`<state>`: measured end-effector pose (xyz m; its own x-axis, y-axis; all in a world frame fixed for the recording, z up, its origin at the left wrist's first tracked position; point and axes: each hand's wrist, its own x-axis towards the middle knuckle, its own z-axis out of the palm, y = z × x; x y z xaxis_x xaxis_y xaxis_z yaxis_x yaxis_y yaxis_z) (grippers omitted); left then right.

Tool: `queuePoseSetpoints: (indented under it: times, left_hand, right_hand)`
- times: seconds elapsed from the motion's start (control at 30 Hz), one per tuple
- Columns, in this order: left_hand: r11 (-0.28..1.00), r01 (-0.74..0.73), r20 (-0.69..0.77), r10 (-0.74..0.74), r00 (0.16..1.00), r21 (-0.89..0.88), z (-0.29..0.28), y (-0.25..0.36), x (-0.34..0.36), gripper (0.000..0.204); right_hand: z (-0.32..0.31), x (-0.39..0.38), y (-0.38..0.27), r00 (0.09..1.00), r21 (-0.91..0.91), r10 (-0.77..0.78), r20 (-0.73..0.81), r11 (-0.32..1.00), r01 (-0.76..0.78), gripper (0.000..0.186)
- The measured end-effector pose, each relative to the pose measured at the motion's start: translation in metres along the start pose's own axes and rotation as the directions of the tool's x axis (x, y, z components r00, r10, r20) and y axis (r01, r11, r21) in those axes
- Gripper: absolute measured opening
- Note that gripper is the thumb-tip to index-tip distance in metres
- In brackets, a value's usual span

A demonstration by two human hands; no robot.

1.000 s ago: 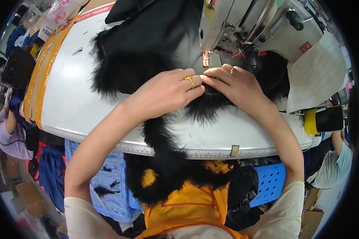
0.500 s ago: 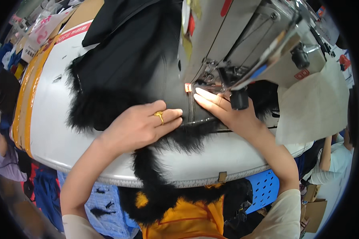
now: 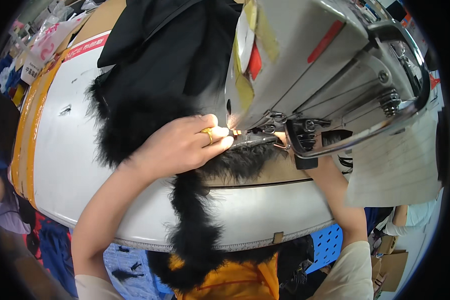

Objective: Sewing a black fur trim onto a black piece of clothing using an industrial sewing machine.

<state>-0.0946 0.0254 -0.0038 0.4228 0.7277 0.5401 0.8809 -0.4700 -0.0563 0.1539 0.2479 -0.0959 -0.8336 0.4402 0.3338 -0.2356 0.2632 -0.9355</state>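
A grey sewing machine head [image 3: 297, 60] stands over black fabric [image 3: 160, 55] with fluffy black trim [image 3: 130, 120], laid on the white table. My left hand [image 3: 190, 142], with a gold ring, has bent fingertips pressing the fabric's edge just left of the lit needle area. My right hand [image 3: 287, 147] is mostly hidden behind the machine's foot parts, its wrist emerging at the right. A strip of black fluff [image 3: 187, 210] hangs from the table's front.
Orange tape [image 3: 29, 125] runs along the table's left. A paper sheet [image 3: 385, 170] hangs at the right. Below are orange cloth [image 3: 240, 280] and blue plastic crates [image 3: 325, 245]. Two other people [image 3: 5, 205] [image 3: 405, 217] are partly visible at either side.
The machine head now fills more of the view as the camera has shifted. My left fingers have moved up to the needle area; my right hand has become hidden behind the machine.
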Motion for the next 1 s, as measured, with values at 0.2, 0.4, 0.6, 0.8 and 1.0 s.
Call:
queuePoseSetpoints:
  times: [0.2, 0.4, 0.6, 0.8, 1.0]
  left_hand:
    - [0.997, 0.029, -0.008, -0.028, 1.0, 0.071, 0.003, 0.001, 0.005, 0.02]
    - [0.984, 0.087, 0.011, -0.09, 0.996, 0.157, 0.008, 0.012, 0.005, 0.012]
    - [0.963, 0.137, 0.042, -0.151, 0.988, 0.233, 0.006, 0.016, 0.005, 0.015]
    - [0.943, 0.167, 0.033, -0.184, 0.982, 0.286, -0.004, 0.021, 0.008, 0.021]
    - [0.963, 0.108, 0.093, -0.134, 0.987, 0.248, -0.007, 0.008, -0.007, 0.026]
  right_hand:
    - [-0.007, 0.018, 0.001, 0.85, -0.911, 0.446, 0.28, -0.157, 0.383, 0.012]
    - [0.024, 0.031, -0.052, 0.884, -0.8, -0.064, 0.462, -0.459, 0.385, 0.007]
    - [0.022, 0.032, -0.051, 0.853, -0.8, -0.076, 0.516, -0.399, 0.448, 0.009]
    - [0.019, 0.034, -0.051, 0.825, -0.771, -0.112, 0.554, -0.443, 0.457, 0.008]
    - [0.043, 0.037, -0.088, 0.845, -0.802, -0.069, 0.531, -0.362, 0.474, 0.006]
